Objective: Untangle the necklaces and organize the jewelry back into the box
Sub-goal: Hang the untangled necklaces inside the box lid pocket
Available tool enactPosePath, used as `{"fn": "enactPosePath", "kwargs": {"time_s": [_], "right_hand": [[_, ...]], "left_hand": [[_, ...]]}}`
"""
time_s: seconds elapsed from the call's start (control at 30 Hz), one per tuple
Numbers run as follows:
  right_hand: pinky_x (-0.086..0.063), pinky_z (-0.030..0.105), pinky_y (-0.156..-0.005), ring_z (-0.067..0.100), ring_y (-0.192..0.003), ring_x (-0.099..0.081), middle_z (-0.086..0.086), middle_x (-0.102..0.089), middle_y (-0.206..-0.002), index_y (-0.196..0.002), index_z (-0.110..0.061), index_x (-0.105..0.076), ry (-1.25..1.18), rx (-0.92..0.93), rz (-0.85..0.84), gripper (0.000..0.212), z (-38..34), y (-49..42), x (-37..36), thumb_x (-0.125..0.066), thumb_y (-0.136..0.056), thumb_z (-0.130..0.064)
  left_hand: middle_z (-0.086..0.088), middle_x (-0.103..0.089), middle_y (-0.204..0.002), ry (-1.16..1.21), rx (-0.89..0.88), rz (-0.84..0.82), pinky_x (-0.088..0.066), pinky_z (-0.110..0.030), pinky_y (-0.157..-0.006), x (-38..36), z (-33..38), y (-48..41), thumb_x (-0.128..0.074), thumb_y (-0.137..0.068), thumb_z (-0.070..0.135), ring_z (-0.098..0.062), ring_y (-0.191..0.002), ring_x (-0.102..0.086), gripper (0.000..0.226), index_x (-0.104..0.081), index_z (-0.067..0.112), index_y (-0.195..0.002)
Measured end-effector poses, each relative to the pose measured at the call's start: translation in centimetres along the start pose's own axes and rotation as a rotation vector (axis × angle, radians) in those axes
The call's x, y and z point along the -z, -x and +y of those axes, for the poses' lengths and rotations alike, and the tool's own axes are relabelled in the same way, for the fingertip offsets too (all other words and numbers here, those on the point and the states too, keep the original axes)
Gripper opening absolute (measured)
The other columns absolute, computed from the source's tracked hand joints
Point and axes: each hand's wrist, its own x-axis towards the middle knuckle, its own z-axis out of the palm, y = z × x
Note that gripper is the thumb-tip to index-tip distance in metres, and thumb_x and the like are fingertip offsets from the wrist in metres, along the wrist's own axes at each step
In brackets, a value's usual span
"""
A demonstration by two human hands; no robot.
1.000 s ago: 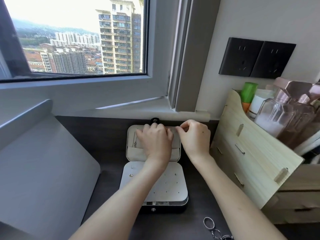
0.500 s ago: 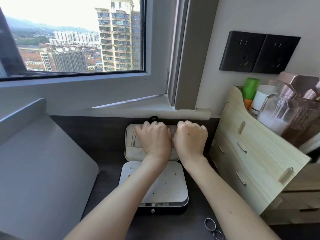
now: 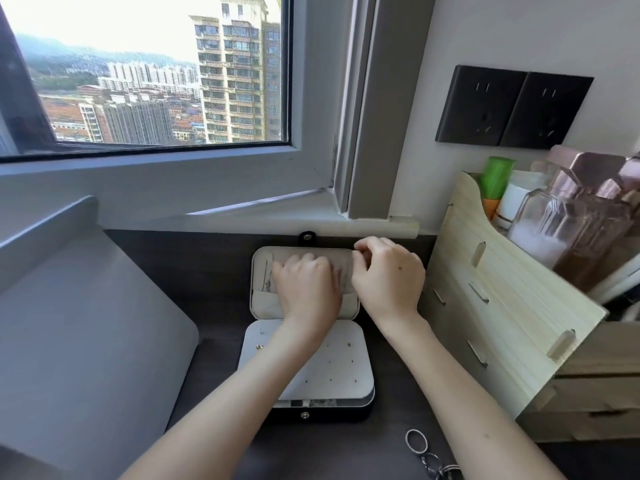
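The jewelry box [image 3: 304, 415] lies open on the dark desk. Its beige lid [image 3: 263, 303] is folded flat toward the window, and a white earring panel [image 3: 346, 368] with a few studs covers the base. A thin necklace chain [image 3: 267, 275] hangs at the lid's left side. My left hand [image 3: 306, 289] rests knuckles-up on the lid's lining, its fingers curled down and hiding what lies under them. My right hand [image 3: 388, 278] is at the lid's upper right corner, thumb and forefinger pinched together on something thin, apparently a chain.
Metal rings [image 3: 417, 441] lie on the desk near the front edge. A wooden drawer organizer [image 3: 502, 323] with bottles stands close on the right. A large grey slab [image 3: 86, 341] fills the left. The window sill runs just behind the box.
My right hand has moved right and up, from beside the left hand to the lid's upper right corner. My left hand has stayed on the lid.
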Motion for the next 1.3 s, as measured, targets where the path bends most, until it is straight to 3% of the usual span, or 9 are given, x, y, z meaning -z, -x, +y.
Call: {"fn": "enactPosePath", "kwargs": {"time_s": [0.2, 0.4, 0.5, 0.67, 0.8, 0.9, 1.1, 1.2, 1.3], "right_hand": [[-0.036, 0.03, -0.061, 0.029, -0.067, -0.064, 0.005, -0.07, -0.075, -0.08, -0.012, -0.072, -0.023, 0.009, 0.051, 0.017, -0.2, 0.2, 1.1, -0.057, -0.072, -0.007], [-0.047, 0.035, -0.066, 0.025, -0.073, -0.064, 0.001, -0.07, -0.079, -0.082, -0.014, -0.071, -0.12, 0.071, 0.012, 0.017, -4.6, 3.1, 5.8, -0.056, -0.078, -0.009], [-0.049, 0.037, -0.07, 0.02, -0.075, -0.062, -0.004, -0.069, -0.083, -0.086, -0.019, -0.071, -0.158, 0.112, -0.212, 0.012, -7.9, 7.1, 9.1, -0.06, -0.083, -0.017], [-0.04, 0.022, -0.063, 0.001, -0.066, -0.051, -0.017, -0.058, -0.069, -0.082, -0.026, -0.069, -0.291, 0.2, -0.888, 0.01, -13.1, 14.6, 12.4, -0.064, -0.085, -0.034], [-0.04, 0.022, -0.068, 0.005, -0.074, -0.052, -0.013, -0.058, -0.075, -0.082, -0.023, -0.07, -0.252, 0.329, -1.126, 0.012, -15.3, 19.0, 12.2, -0.066, -0.083, -0.034], [-0.041, 0.023, -0.072, 0.013, -0.087, -0.058, -0.008, -0.061, -0.084, -0.085, -0.022, -0.069, -0.193, 0.318, -1.126, 0.014, -15.8, 20.7, 12.0, -0.064, -0.085, -0.036], [-0.048, 0.029, -0.081, 0.022, -0.097, -0.061, 0.002, -0.068, -0.101, -0.091, -0.016, -0.068, -0.113, 0.273, -1.154, 0.018, -17.6, 22.2, 11.7, -0.063, -0.088, -0.033], [-0.043, 0.032, -0.086, 0.028, -0.105, -0.057, 0.007, -0.063, -0.111, -0.1, -0.011, -0.063, -0.001, 0.404, -1.14, 0.019, -18.1, 22.8, 11.7, -0.053, -0.095, -0.026], [-0.032, 0.031, -0.076, 0.03, -0.108, -0.053, 0.011, -0.057, -0.117, -0.109, -0.008, -0.056, 0.159, 0.62, -1.045, 0.018, -18.2, 23.5, 11.4, -0.046, -0.096, -0.016]], "left_hand": [[-0.004, -0.059, -0.055, 0.067, 0.017, 0.132, -0.03, -0.032, -0.058, 1.6, -1.2, 0.0, -0.053, -0.062, 0.015, -0.03, -0.051, -0.055, 0.015, -0.064, 0.013, -0.053], [0.001, -0.066, -0.096, 0.131, 0.043, 0.008, -0.038, -0.033, -0.075, 8.8, -2.3, 2.3, -0.051, -0.087, 0.022, -0.025, -0.09, -0.06, 0.021, -0.071, 0.021, -0.092], [0.005, -0.067, -0.095, 0.21, 0.022, -0.016, -0.043, -0.029, -0.078, 13.3, -3.5, 5.4, -0.054, -0.087, 0.021, -0.017, -0.091, -0.059, 0.018, -0.071, 0.021, -0.09], [0.015, -0.063, -0.076, 0.365, 0.042, -0.178, -0.046, -0.025, -0.072, 19.5, -7.1, 11.6, -0.059, -0.083, 0.015, -0.008, -0.078, -0.056, 0.014, -0.072, 0.02, -0.082], [0.011, -0.067, -0.073, 0.398, 0.092, -0.24, -0.045, -0.017, -0.066, 22.6, -10.1, 15.7, -0.063, -0.083, 0.014, -0.006, -0.069, -0.059, 0.012, -0.072, 0.019, -0.076], [0.008, -0.067, -0.072, 0.335, 0.142, -0.331, -0.037, -0.008, -0.056, 23.6, -12.1, 17.9, -0.065, -0.083, 0.016, -0.002, -0.062, -0.055, 0.009, -0.072, 0.017, -0.078], [0.005, -0.066, -0.073, 0.337, 0.252, -0.461, -0.045, -0.024, -0.066, 23.9, -15.1, 20.4, -0.065, -0.082, 0.011, -0.011, -0.066, -0.057, 0.007, -0.072, 0.01, -0.082], [0.005, -0.067, -0.076, 0.37, 0.272, -0.474, -0.046, -0.02, -0.067, 24.4, -16.1, 20.8, -0.065, -0.084, 0.009, -0.006, -0.068, -0.057, 0.008, -0.072, 0.009, -0.085], [0.01, -0.066, -0.075, 0.406, 0.259, -0.519, -0.042, -0.008, -0.06, 24.5, -16.6, 21.2, -0.064, -0.085, 0.009, 0.005, -0.061, -0.054, 0.01, -0.072, 0.014, -0.084]]}}
